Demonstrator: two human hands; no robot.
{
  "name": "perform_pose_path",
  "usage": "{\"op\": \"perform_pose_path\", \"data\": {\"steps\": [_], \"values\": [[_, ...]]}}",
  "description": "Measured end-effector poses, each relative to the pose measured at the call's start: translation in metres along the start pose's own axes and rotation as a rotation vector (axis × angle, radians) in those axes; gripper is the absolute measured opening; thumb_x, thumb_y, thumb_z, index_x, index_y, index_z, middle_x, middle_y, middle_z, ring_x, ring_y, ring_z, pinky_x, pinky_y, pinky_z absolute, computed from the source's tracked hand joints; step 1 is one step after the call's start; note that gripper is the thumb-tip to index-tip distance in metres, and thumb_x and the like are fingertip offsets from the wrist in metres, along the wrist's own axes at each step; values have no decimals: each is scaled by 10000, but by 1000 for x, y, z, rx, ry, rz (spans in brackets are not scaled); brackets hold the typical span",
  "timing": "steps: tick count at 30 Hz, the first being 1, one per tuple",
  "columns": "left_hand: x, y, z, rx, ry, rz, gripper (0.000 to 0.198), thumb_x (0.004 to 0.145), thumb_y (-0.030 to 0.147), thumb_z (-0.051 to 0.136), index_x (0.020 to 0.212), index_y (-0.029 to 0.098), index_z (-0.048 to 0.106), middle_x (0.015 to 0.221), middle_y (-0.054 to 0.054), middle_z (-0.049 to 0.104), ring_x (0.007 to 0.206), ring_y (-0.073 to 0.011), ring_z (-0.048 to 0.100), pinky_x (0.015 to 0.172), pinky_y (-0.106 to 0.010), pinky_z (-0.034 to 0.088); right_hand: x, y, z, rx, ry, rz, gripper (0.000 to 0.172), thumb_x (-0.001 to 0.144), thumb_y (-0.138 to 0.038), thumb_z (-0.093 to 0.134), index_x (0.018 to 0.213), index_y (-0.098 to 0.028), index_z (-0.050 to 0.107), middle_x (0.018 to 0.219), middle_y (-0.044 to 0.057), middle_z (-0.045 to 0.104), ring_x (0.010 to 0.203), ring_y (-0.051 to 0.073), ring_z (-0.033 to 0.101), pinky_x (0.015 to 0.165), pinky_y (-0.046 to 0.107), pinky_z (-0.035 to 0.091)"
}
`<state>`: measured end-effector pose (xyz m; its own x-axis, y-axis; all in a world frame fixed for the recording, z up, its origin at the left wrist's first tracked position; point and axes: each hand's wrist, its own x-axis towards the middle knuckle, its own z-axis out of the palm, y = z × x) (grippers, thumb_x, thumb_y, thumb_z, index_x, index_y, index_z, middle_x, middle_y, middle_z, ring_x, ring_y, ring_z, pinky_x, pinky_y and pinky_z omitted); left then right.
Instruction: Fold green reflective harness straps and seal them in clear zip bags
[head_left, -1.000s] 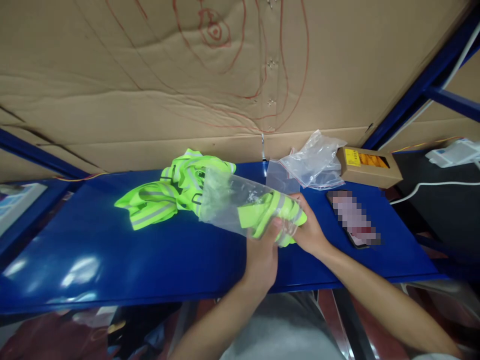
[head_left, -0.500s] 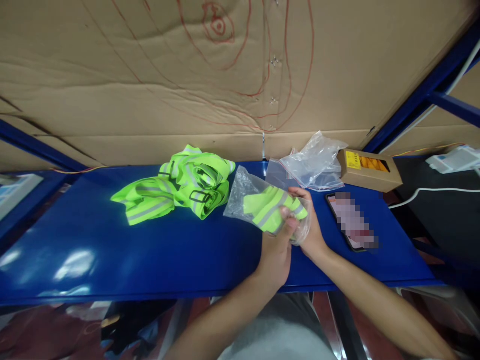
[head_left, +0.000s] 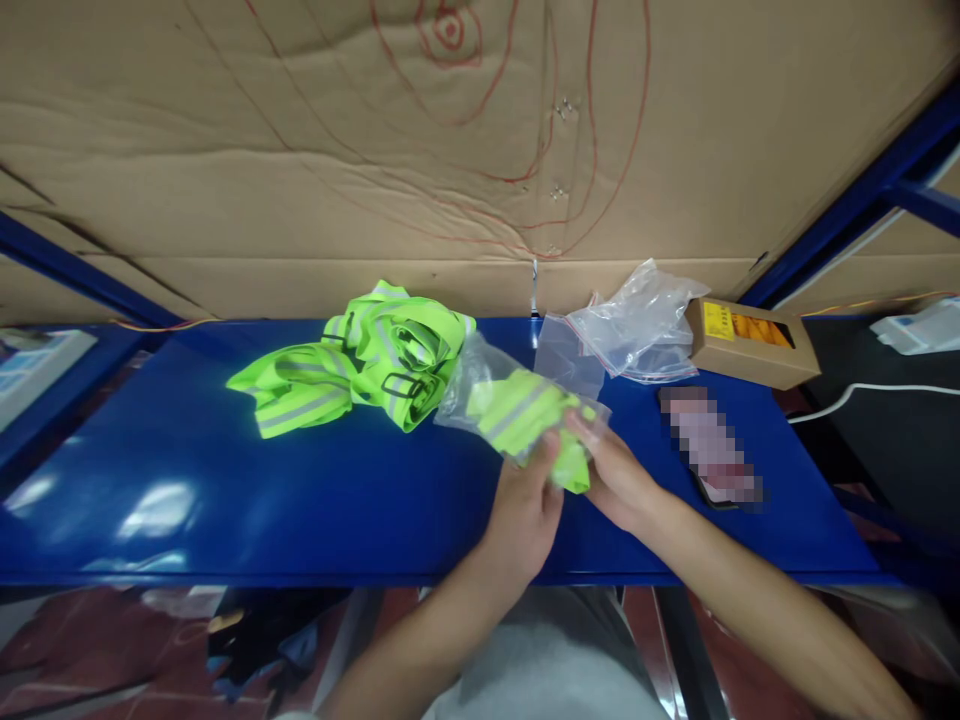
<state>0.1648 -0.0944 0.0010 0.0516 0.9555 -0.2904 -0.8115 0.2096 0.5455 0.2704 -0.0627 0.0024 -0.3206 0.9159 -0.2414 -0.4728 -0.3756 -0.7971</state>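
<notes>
A clear plastic bag (head_left: 480, 385) lies on the blue shelf (head_left: 187, 480) with a folded neon-green reflective vest (head_left: 525, 415) partly inside it. My left hand (head_left: 521, 510) pinches the near end of the vest and bag. On the other side, the fingers of my right hand (head_left: 611, 475) are closed on the same end. The vest's near end sticks out between my two hands. Just left of the bag sits a loose pile of neon-green vests (head_left: 360, 365).
Behind my hands lie empty clear bags (head_left: 637, 320), a brown cardboard box with a yellow label (head_left: 750, 340) and a phone (head_left: 712, 450). A white cable (head_left: 877, 388) runs at the right. Cardboard sheets (head_left: 300, 150) form the back wall.
The bag was held up and stretched leftward; it has come down onto the shelf and bunched up, with the vest pushed further in. Both hands have kept their grip.
</notes>
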Motion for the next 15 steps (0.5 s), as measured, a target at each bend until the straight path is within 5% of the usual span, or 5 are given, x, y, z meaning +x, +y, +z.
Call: {"op": "perform_pose_path", "data": {"steps": [4, 7, 11, 15], "values": [[6, 35, 0, -49, 150, 6, 276, 905, 298, 748, 1151, 176, 725, 1227, -74, 745, 1237, -210, 665, 1019, -276, 546, -2, -5, -5, -180, -166, -158, 505, 885, -554, 738, 1302, -289, 634, 1325, 62, 653, 1237, 236, 600, 993, 360, 520], [5, 47, 1, -12, 81, 31, 305, 846, 332, 812, 1093, 167, 739, 1112, -68, 766, 1108, -213, 713, 943, -286, 577, -2, -3, -9, -345, -236, -308, 598, 840, -468, 814, 1370, -336, 568, 1358, 50, 611, 1232, 224, 586, 996, 366, 519], [1, 38, 1, 55, 6, -31, 337, 794, 378, 858, 1043, 176, 754, 1039, -55, 772, 1011, -212, 731, 959, -330, 566, 0, 4, -11, -483, -207, -360, 566, 822, -486, 816, 1310, -317, 583, 1214, 38, 660, 1131, 223, 637, 986, 396, 546], [-1, 22, 0, 65, -44, -19, 322, 796, 345, 857, 1066, 201, 757, 1130, -66, 775, 1124, -250, 715, 1028, -367, 541, -1, 4, -10, -509, -115, -309, 520, 807, -545, 803, 1219, -286, 619, 1078, 35, 713, 1021, 237, 697, 951, 423, 579]]}}
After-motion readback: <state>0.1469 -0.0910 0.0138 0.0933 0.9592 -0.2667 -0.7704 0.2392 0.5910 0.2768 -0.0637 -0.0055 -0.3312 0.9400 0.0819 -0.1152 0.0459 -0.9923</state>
